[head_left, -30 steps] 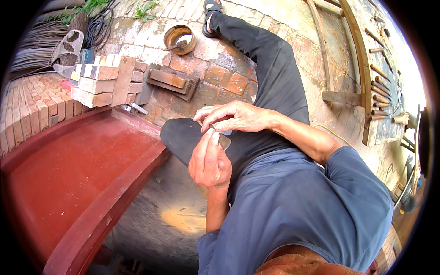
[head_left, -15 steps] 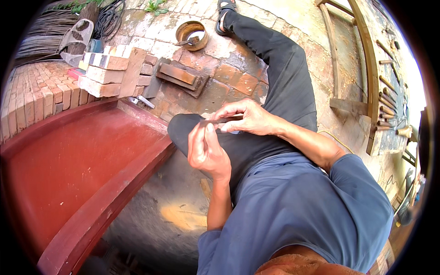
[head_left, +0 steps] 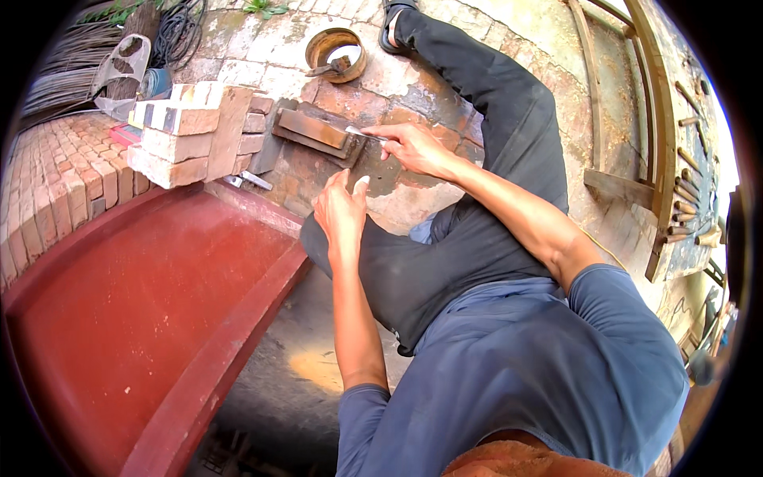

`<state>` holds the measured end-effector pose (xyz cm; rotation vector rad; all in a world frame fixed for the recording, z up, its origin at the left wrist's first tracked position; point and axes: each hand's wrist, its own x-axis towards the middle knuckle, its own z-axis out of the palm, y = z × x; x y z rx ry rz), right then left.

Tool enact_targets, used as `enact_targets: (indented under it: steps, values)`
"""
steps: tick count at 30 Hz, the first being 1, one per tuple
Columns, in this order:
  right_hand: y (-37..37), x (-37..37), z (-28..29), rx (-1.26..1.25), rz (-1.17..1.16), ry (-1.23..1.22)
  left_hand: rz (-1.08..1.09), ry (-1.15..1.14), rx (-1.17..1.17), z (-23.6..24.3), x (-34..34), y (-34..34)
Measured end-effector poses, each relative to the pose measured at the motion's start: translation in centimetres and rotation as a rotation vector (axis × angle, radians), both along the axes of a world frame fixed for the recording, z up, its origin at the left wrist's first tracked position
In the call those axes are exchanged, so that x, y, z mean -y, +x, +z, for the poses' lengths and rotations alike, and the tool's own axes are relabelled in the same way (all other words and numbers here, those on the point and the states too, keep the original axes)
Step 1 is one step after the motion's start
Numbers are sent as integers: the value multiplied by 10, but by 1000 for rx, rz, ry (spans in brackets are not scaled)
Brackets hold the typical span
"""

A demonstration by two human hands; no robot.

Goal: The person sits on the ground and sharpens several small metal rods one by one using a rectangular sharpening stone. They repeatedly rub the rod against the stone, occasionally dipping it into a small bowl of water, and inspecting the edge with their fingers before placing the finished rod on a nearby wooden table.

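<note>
My right hand (head_left: 420, 151) is closed on a slim metal blade (head_left: 367, 134), whose pale end reaches the right end of a sharpening stone (head_left: 314, 129). Whether blade and stone touch I cannot tell. The stone is a brown block lying on a wider dark slab (head_left: 345, 157) on wet brick paving. Above my bent knee, my left hand (head_left: 342, 211) has its thumb apart from the fingers and shows nothing in it. It is just on the near side of the stone.
A round tin (head_left: 337, 56) with pale contents stands beyond the stone. Stacked bricks (head_left: 181, 135) rise to the left, behind a red wooden bench (head_left: 159, 310). At right, a wooden workbench (head_left: 661, 151) carries several wood-handled tools. Coiled cable (head_left: 176, 36) lies at the back left.
My hands have separated from over my knee. The right has moved forward with the blade to the sharpening stone. The left has let go and moved forward a little, its fingers now apart.
</note>
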<state>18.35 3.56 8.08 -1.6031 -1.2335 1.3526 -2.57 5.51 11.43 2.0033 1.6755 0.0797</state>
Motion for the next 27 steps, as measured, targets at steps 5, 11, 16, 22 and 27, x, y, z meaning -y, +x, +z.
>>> enact_targets:
  steps: [5,11,16,22,27]
  values:
    - [-11,-40,-70,206,80,-36,-212,20,-221,-54,-39,-7]
    - [-26,-65,-117,401,156,-7,-279,-2,-336,-109,-76,-24]
    - [-33,-67,-139,424,196,-2,-268,-27,-307,-131,-99,-34]
    - [-34,-67,-138,446,222,-45,-256,-79,-264,-141,-104,-38]
    - [-42,-81,-125,468,220,-72,-247,-114,-316,-144,-105,-38]
